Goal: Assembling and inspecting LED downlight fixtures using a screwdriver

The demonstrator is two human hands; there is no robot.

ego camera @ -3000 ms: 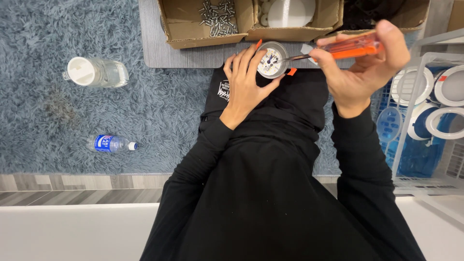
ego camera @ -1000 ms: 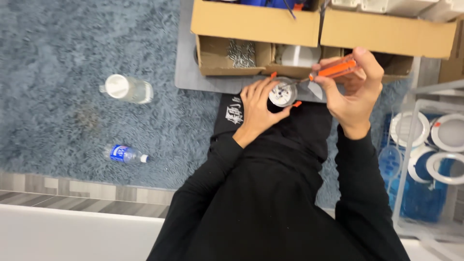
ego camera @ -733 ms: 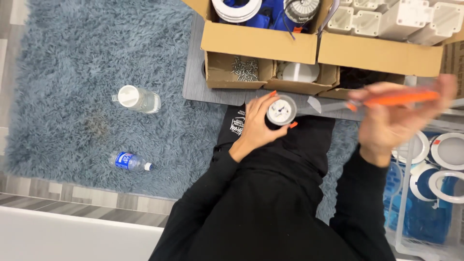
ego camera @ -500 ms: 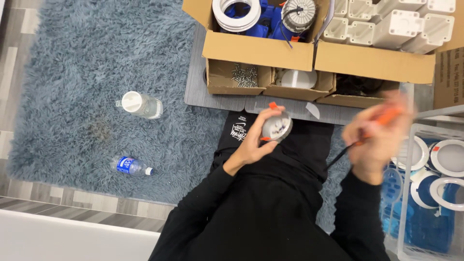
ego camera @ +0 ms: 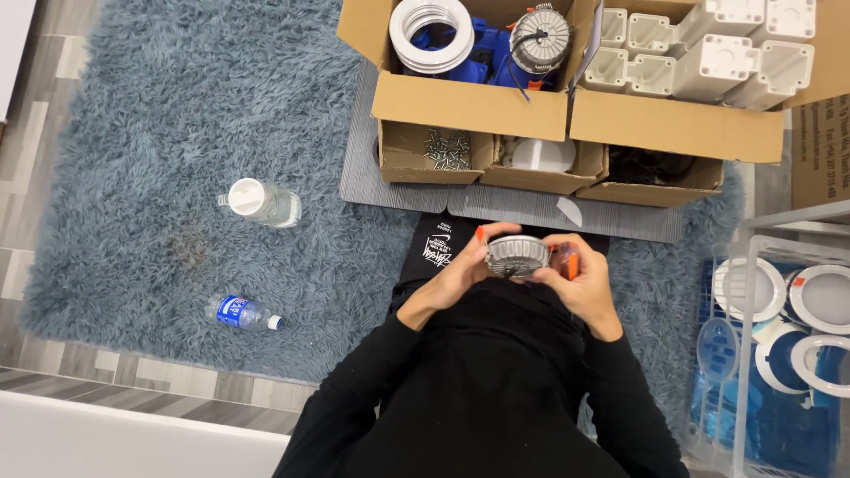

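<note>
Both hands hold a round grey finned light fixture (ego camera: pixel 518 255) with orange clips in front of my chest, above my black-clad lap. My left hand (ego camera: pixel 452 274) grips its left side, fingers curled around the rim. My right hand (ego camera: pixel 577 281) grips its right side, next to an orange clip. The orange-handled tool seen earlier is out of sight.
Open cardboard boxes (ego camera: pixel 469 104) hold white rings, a similar fixture (ego camera: pixel 540 37), white blocks (ego camera: pixel 699 53) and screws (ego camera: pixel 447 149). A grey mat (ego camera: pixel 513 204) lies on a blue shaggy rug (ego camera: pixel 177 133). Two bottles (ego camera: pixel 261 202) (ego camera: pixel 241 313) lie left. A clear bin (ego camera: pixel 779 336) of white rings stands right.
My right hand swung out to the right with the orange-handled tool, then came back without it and took hold of the fixture. The view tilted up, showing more boxes.
</note>
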